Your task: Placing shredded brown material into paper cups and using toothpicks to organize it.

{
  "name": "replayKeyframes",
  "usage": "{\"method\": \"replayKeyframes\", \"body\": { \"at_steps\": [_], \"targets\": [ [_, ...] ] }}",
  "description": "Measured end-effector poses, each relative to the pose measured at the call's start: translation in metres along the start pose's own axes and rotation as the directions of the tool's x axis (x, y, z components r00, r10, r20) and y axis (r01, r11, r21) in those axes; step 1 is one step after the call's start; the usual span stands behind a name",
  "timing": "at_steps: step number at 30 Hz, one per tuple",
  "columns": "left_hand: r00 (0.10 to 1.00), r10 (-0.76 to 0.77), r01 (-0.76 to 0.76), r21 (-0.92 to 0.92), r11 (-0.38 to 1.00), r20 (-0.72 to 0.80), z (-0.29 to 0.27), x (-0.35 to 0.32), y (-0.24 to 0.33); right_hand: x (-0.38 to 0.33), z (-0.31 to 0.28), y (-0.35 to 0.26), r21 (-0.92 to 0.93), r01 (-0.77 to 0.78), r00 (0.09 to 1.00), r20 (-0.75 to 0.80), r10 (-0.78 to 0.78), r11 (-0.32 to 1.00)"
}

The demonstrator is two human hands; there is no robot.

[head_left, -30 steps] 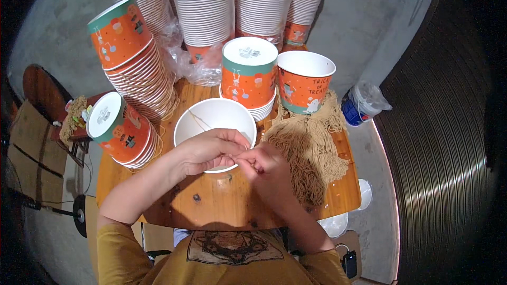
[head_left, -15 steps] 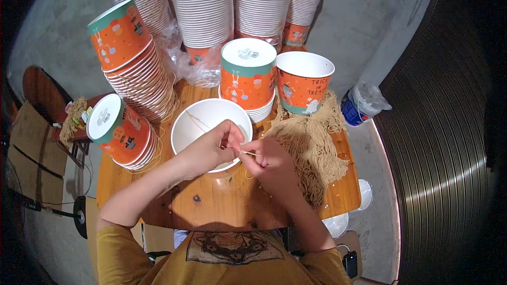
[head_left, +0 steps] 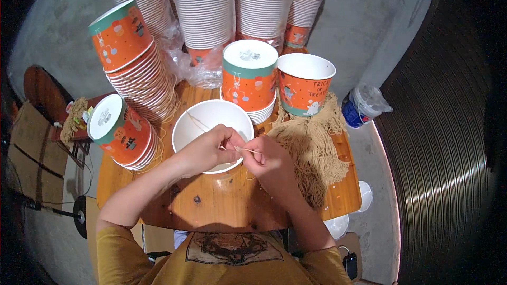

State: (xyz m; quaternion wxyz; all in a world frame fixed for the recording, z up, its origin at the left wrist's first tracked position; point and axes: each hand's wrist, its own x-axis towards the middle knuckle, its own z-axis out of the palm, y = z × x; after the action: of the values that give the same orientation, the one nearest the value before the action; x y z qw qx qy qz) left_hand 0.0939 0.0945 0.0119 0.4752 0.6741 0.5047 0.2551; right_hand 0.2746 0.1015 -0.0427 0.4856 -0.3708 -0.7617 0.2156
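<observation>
My left hand point(head_left: 215, 149) and my right hand point(head_left: 268, 159) are close together, each pinching a thin tan cord point(head_left: 250, 150) that runs between their fingertips. They work over the near rim of an open paper bucket point(head_left: 185, 121) with a white inside. A strand of the same cord lies against the bucket's inner wall. Any knot at my left fingertips is too small to make out. Right of my right hand, a heap of cut tan cords point(head_left: 317, 148) spreads over the wooden table point(head_left: 206, 206).
Beyond the bucket stand an upside-down orange and green bucket stack point(head_left: 248, 84) and an upright orange bucket point(head_left: 306, 84). Corded bucket stacks point(head_left: 127, 134) line the left edge. Tall plastic-wrapped stacks point(head_left: 203, 10) rise behind. A blue pail point(head_left: 362, 106) is off the table's right side.
My right hand has turned slightly and shifted a little to the right, with the cord between the two hands. The buckets and the cord heap stay in place.
</observation>
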Motion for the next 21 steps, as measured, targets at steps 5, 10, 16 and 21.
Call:
{"method": "replayKeyframes", "body": {
  "at_steps": [5, 10, 16, 21],
  "targets": [
    [0.997, -0.062, 0.063, -0.011, 0.998, 0.048, -0.001, 0.003, -0.005, -0.001, -0.001, -0.002, 0.051, -0.061, 0.998, 0.018, 0.060, 0.997],
    [0.966, 0.236, -0.204, 0.239, 0.949, -0.109, 0.009, 0.000, -0.015, -0.003, 0.002, -0.001, 0.046, -0.088, 0.996, 0.008, 0.087, 0.995],
    [0.951, 0.204, -0.128, 0.306, 0.943, -0.232, 0.020, -0.008, -0.004, -0.008, 0.007, 0.002, 0.021, -0.122, 0.992, -0.017, 0.122, 0.992],
    [0.969, 0.052, -0.004, 0.197, 0.980, -0.242, 0.018, -0.008, -0.002, -0.011, 0.010, 0.004, -0.021, -0.026, 0.997, -0.067, 0.024, 0.999]
  ]
}}
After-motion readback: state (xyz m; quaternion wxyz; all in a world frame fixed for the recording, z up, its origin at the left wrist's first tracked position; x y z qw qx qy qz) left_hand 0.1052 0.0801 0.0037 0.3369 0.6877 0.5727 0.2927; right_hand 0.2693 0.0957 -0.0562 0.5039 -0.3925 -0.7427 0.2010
